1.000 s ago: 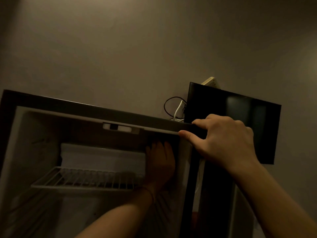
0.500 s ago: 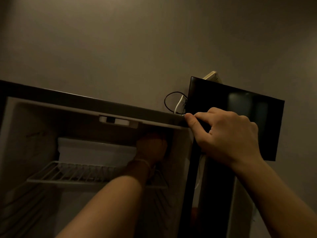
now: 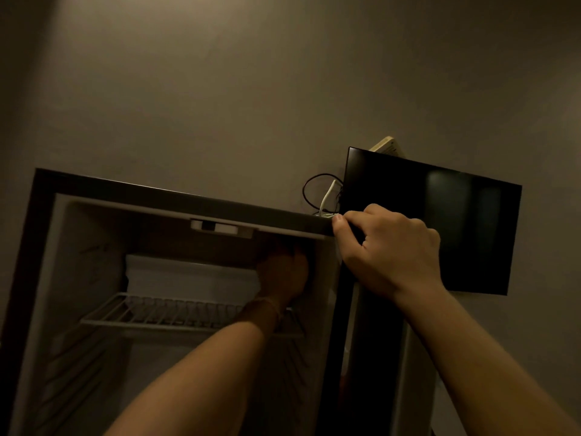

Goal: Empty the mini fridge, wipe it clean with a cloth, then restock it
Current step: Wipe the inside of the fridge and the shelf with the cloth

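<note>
While right hand [image 3: 390,250] grips mini fridge [image 3: 188,202] top-right corner, left hand [image 3: 284,269] reaches far inside, grip unclear; fridge rigid, heavy, steady by frame.

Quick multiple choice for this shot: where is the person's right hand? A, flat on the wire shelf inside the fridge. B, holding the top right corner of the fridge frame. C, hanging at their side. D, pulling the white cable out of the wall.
B: the right hand curls over the top right corner of the mini fridge, while the left hand reaches inside above the wire shelf.
</note>
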